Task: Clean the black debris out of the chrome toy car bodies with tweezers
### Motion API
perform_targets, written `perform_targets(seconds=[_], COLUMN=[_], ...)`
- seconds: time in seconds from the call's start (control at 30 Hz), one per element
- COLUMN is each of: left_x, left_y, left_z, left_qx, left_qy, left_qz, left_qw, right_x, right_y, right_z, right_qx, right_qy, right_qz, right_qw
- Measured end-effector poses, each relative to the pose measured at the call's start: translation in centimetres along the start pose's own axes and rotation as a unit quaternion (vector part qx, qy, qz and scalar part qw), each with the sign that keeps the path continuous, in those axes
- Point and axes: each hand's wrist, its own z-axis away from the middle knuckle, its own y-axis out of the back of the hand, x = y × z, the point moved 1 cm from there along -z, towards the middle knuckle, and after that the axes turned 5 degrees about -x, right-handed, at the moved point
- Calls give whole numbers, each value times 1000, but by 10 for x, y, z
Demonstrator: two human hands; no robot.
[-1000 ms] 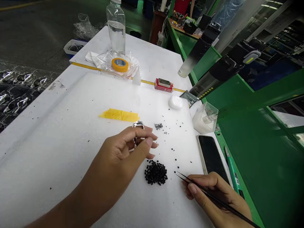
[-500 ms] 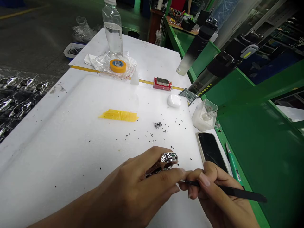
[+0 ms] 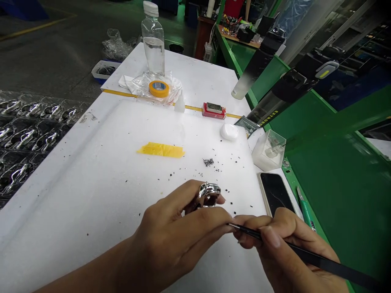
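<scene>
My left hand (image 3: 180,232) is closed around a chrome-plated model car body (image 3: 209,195), its shiny edge and an opening showing above my fingers while the rest is hidden. In my right hand (image 3: 287,248) are black tweezers (image 3: 330,264), pinched between thumb and fingers. Their thin tip reaches the fingertips of my left hand; whether it grips a small piece I cannot tell. Just beyond the hands, a little heap of tiny black bits (image 3: 208,162) lies on the white work surface (image 3: 100,191), with more bits scattered about. A yellow tape strip (image 3: 161,149) is stuck farther left.
Along the right stand a clear box (image 3: 269,150), a phone (image 3: 277,194), a green cutter (image 3: 305,209) and dark drink bottles (image 3: 284,93). Toward the back are a water bottle (image 3: 153,49), tape roll (image 3: 159,88), red box (image 3: 214,110) and white case (image 3: 229,132). Trays of chrome parts (image 3: 36,134) lie left.
The car body has turned and risen slightly in my left hand, showing more of its opening. The tweezers have tilted, their tip slightly higher and farther left. The camera view has shifted a little.
</scene>
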Motion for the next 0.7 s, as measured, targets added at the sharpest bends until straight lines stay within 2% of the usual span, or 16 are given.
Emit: perform_targets(seconds=[0.17, 0.4, 0.7], left_x=[0, -1, -4], left_y=[2, 3, 1], left_z=[-3, -5, -3], left_qx=[8, 35, 60], left_qy=[-11, 5, 22], left_qz=[-19, -17, 11], left_qw=[1000, 999, 998], right_x=[3, 5, -2], right_y=[-3, -7, -1], right_z=[0, -3, -16], right_qx=[23, 63, 40], right_qy=[23, 29, -16], right_qz=[32, 35, 65], right_qw=[999, 997, 997])
